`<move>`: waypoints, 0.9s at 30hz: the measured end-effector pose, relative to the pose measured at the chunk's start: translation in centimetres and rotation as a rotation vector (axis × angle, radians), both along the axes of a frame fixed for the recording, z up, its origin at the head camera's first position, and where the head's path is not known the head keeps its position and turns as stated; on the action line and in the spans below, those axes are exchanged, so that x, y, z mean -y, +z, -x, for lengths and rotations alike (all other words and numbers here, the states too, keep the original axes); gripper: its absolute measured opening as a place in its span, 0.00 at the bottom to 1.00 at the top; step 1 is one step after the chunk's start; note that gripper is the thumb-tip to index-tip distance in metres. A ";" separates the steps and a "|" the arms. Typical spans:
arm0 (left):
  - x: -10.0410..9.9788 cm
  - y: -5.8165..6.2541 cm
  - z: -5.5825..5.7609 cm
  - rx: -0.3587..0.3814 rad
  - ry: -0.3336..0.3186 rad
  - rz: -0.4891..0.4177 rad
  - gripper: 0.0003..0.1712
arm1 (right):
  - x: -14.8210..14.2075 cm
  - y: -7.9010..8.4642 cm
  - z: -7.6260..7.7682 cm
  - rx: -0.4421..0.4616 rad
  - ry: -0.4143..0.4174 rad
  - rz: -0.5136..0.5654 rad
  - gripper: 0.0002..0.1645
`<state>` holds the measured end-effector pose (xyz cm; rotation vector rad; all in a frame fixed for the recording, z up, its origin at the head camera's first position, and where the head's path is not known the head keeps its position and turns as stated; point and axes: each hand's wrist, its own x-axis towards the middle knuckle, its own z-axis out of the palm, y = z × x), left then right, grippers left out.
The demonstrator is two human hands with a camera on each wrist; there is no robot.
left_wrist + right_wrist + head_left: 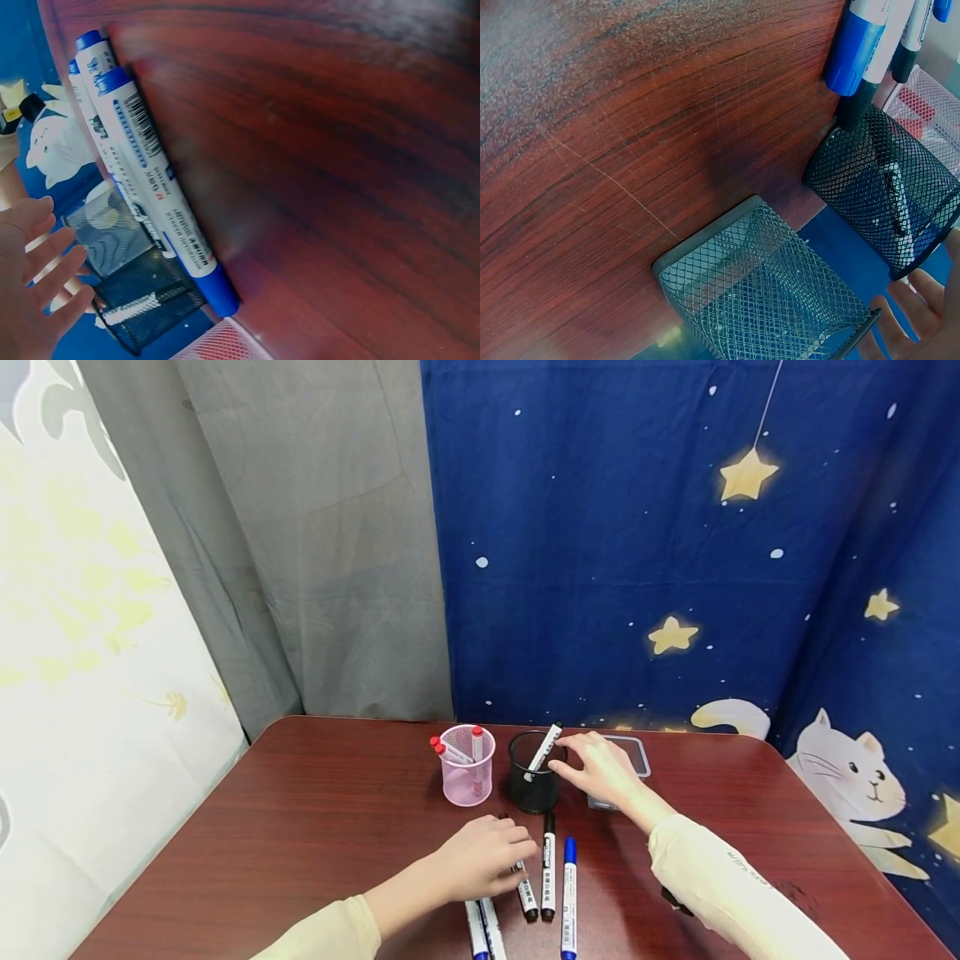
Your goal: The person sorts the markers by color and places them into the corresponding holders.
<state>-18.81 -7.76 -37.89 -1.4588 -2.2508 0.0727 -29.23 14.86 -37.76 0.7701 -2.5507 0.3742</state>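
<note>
A black mesh pen cup [534,795] stands near the back of the table, with a black-capped whiteboard marker [545,747] leaning out over its rim. My right hand [600,766] is at the right side of that rim, thumb and fingers spread near the marker; in the right wrist view its fingertips [922,289] are right by the cup's mouth. My left hand [483,858] hovers over a black-capped marker [528,897], covering part of it. Loosely extended fingers [64,266] of the left hand show in its wrist view, gripping nothing.
A pink mesh cup [467,785] with several red-capped markers stands left of the black one. Behind my right hand is a grey mesh box [757,292]. Another black-capped marker [549,868], a blue-capped marker [570,893] and two blue-ended markers [483,927] lie in front.
</note>
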 end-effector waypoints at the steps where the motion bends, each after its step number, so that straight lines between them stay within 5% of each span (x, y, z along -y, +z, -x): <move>1: 0.0 -0.1 0.0 -0.015 0.001 0.018 0.12 | 0.0 0.0 0.0 0.001 -0.001 0.001 0.26; 8: 0.0 -1.1 0.5 -0.088 0.000 0.120 0.13 | 0.1 0.1 -0.1 0.001 0.001 0.005 0.26; 27: -0.6 -3.3 1.5 -0.142 -0.026 0.169 0.08 | 0.1 0.2 -0.3 0.009 0.000 0.009 0.26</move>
